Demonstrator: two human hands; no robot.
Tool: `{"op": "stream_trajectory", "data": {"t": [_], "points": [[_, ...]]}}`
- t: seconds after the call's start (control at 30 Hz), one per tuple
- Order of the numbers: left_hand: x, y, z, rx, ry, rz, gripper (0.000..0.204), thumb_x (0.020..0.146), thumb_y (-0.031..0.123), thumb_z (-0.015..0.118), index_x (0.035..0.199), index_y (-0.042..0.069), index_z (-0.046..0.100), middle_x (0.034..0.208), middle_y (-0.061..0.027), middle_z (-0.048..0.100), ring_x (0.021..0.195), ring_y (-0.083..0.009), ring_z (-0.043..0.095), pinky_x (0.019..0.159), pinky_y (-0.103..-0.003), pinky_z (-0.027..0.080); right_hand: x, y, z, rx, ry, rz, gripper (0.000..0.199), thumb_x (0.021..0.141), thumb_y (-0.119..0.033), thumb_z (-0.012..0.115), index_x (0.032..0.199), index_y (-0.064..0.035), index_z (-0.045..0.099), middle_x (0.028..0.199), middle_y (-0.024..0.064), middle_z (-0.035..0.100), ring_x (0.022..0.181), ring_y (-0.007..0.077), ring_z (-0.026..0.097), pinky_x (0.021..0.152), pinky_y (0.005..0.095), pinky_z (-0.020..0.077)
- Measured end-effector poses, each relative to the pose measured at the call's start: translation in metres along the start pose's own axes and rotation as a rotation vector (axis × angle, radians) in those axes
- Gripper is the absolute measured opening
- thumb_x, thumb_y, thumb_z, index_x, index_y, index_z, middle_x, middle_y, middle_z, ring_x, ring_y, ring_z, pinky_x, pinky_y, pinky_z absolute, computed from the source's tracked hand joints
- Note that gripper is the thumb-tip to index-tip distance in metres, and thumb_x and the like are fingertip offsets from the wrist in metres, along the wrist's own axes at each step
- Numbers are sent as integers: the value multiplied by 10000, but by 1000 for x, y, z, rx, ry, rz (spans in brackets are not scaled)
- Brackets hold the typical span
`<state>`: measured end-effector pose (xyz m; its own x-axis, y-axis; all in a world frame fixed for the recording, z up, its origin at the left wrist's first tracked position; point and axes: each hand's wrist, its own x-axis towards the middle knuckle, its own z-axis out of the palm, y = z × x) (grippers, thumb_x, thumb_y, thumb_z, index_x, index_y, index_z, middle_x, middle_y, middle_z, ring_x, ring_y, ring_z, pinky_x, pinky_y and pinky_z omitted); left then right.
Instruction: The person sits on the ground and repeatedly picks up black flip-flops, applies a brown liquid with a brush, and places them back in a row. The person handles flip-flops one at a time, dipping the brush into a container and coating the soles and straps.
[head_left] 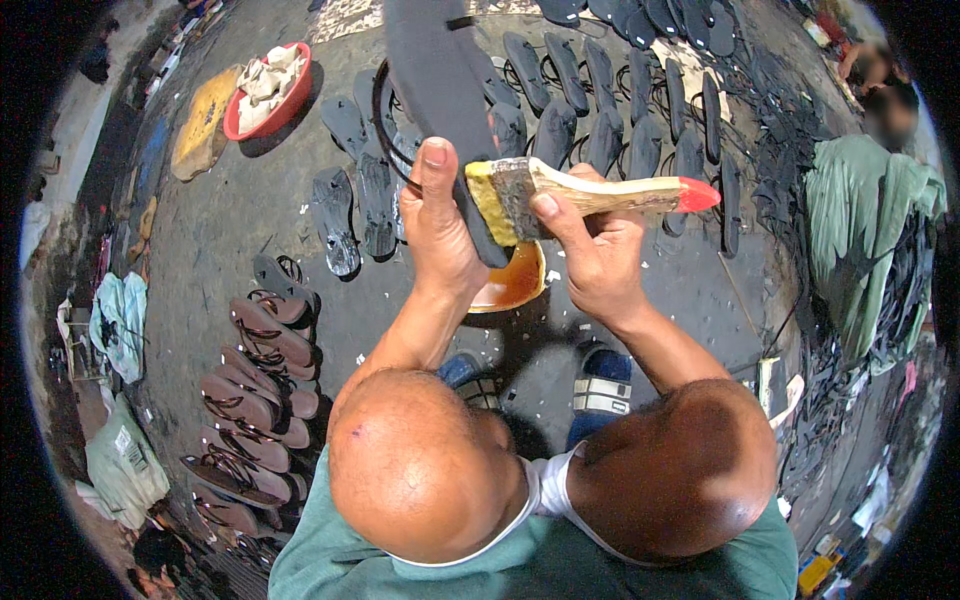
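Observation:
My left hand [440,225] grips a dark grey sandal sole [430,70] near its lower end, thumb on the near face. A thin black strap [378,115] loops out from the sole's left side. In my right hand [605,245] is a paintbrush [610,192] with a pale wooden handle and a red tip, pinched between thumb and fingers. Its yellowish, caked bristles [490,203] press against the sole's lower right side. Below the sole, partly hidden by it, is a container of amber-brown liquid [515,282].
Rows of dark sandals [600,95] lie ahead, and brown sandals [255,400] line up at left. A red basin [270,90] with pale scraps stands beside a yellowish block [205,122]. Green cloth [860,230] covers a dark pile at right. Another person [880,85] is at far right.

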<state>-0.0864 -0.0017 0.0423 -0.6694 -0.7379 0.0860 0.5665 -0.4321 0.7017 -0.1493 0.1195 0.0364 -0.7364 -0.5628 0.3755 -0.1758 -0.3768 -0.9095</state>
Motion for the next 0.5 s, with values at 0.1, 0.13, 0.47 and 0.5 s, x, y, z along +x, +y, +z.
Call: {"op": "stream_trajectory", "data": {"t": [0.1, 0.13, 0.47, 0.5], "points": [[-2, 10, -4, 35, -27, -8, 573, 936, 515, 633, 1179, -4, 605, 1067, -83, 683, 943, -153, 663, 883, -325, 538, 15, 13, -9, -267, 41, -97, 150, 887, -107, 731, 981, 8, 707, 865, 72, 676, 816, 160, 632, 722, 311, 480], [-3, 13, -6, 42, -42, 5, 606, 940, 531, 617, 1208, -12, 594, 1093, -95, 681, 971, -163, 662, 901, -334, 533, 17, 13, -10, -310, 60, -67, 154, 876, -99, 740, 984, 7, 709, 869, 83, 679, 821, 177, 638, 724, 318, 483], [-3, 26, 7, -70, 24, -87, 647, 938, 576, 581, 1299, 42, 529, 1142, -116, 655, 1008, -198, 648, 936, -353, 535, 7, -14, -12, -396, -295, -349, 172, 823, -46, 762, 986, -15, 719, 884, 85, 675, 735, 228, 581, 655, 353, 462], [-3, 28, 5, -67, 25, -87, 652, 935, 580, 583, 1296, 39, 530, 1138, -117, 655, 1009, -198, 648, 934, -353, 536, 2, -14, -18, -363, -401, -286, 193, 817, -47, 767, 1003, -20, 722, 888, 85, 679, 747, 229, 587, 668, 355, 469]]}}
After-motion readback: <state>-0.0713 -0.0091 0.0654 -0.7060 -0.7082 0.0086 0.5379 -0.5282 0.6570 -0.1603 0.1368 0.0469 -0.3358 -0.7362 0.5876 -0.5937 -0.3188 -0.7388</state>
